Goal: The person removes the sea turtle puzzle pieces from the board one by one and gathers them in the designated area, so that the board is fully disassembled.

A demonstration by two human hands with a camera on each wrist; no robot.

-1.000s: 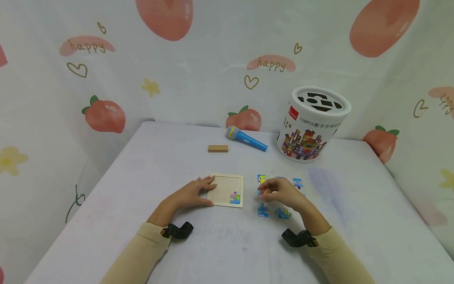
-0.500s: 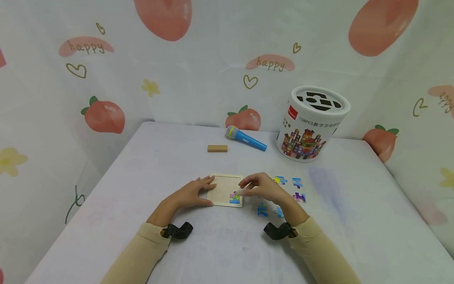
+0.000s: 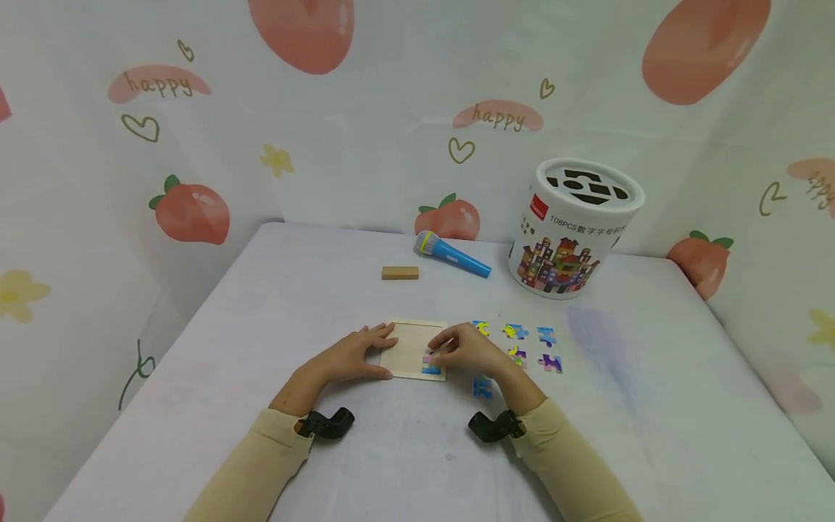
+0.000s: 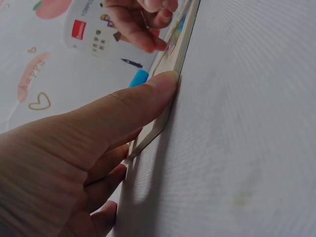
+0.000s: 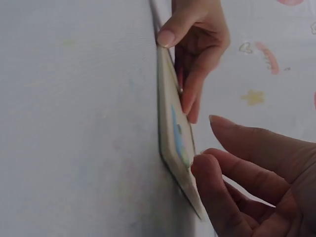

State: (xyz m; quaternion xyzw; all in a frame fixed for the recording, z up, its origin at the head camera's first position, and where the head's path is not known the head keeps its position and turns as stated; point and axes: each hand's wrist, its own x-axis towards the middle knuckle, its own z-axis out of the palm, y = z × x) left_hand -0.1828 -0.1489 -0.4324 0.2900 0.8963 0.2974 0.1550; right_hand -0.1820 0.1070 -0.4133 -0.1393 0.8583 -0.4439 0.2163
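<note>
A square wooden puzzle board (image 3: pixel 407 351) lies flat on the table, with a colourful jigsaw piece (image 3: pixel 428 365) in its near right corner. My left hand (image 3: pixel 357 355) holds the board's left side, thumb (image 4: pixel 160 86) on the near corner and fingers spread toward the far edge. Over the board's right side is my right hand (image 3: pixel 471 351), its fingertips close above the placed piece. Between thumb and finger in the right wrist view shows a small pale edge of a puzzle piece (image 5: pixel 200 153), mostly hidden by the fingers.
Several loose jigsaw pieces (image 3: pixel 550 363) lie right of the board, some partly hidden by the right hand and wrist. Farther back are a wooden block (image 3: pixel 400 272), a blue toy microphone (image 3: pixel 462 259) and a large white bucket (image 3: pixel 562 268). A patterned cloth (image 3: pixel 365 159) hangs behind the table.
My right hand has moved left from the loose pieces to the board's right side, uncovering pieces at the back. My left hand has stayed on the board.
</note>
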